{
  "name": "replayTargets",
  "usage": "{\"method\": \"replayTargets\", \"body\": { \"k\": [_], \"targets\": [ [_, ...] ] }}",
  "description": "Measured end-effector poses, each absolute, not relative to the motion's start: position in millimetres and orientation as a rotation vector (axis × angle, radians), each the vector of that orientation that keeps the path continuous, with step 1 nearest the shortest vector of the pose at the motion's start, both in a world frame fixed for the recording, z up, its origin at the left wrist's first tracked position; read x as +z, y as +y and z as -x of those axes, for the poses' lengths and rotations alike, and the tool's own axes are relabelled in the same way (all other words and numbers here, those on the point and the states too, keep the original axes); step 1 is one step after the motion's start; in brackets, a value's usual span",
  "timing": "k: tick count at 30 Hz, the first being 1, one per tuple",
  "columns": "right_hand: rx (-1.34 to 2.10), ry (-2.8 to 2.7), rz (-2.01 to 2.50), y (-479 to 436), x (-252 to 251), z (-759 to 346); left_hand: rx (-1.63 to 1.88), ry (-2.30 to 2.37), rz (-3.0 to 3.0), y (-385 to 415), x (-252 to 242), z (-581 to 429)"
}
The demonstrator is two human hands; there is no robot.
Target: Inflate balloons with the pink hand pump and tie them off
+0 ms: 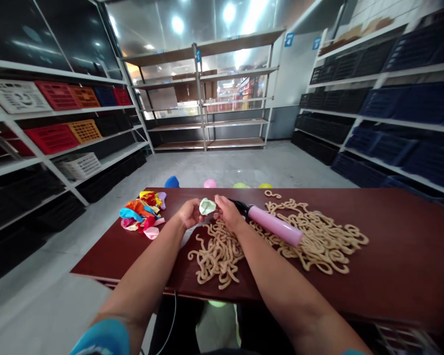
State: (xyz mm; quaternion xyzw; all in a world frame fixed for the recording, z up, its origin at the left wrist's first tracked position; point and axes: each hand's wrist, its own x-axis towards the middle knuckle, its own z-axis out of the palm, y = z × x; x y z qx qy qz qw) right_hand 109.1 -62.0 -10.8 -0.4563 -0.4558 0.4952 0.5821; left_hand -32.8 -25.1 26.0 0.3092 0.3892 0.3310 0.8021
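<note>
Pale green, crumpled, thin balloon (207, 206) at frame centre, held up between both bare hands above the far half of the glossy dark red-brown table (392, 246). Left hand (190, 213): fingers bent, pinching balloon's left edge. Right hand (227, 212): thumb and fingers drawn together at its right edge; exact fingertip contact too small to tell. Just right of the right hand: smooth pink cylinder with a black end (276, 225), slanting down-right across tan, curly, rope-like pieces (320, 236). More of these lie below the hands, lower centre, partly behind the right forearm. One tan curl (273, 194) sits apart near the far edge. Left of centre: loose heap of limp multicoloured balloons (142, 213), well apart from the left hand. Past far edge: rounded blue object (171, 182), partly hidden by the table.
</note>
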Motion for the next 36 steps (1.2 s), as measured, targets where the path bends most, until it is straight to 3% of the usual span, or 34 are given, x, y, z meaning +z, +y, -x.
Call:
{"method": "replayTargets", "body": {
  "k": [5, 9, 16, 21, 28, 36],
  "targets": [
    [1.350, -1.002, 1.002, -63, -8, -114, 0.584, 0.632, -0.586, -17, 24, 34],
    [1.263, -1.079, 1.087, -65, -10, -111, 0.663, 0.480, -0.353, -8, 9, 42],
    [1.057, -0.866, 1.088, -58, -12, -113, 0.880, 0.640, -0.354, -5, 0, 42],
    [0.984, -0.740, 1.082, -50, -11, -114, 0.817, 0.828, -0.653, -12, 1, 35],
    [0.620, -1.315, 1.272, -46, 12, -97, 0.606, 0.611, -0.722, -24, -1, 27],
    [0.436, -1.495, 1.369, -48, 28, -72, 0.765, 0.409, -0.571, -33, 7, 23]
  ]
}}
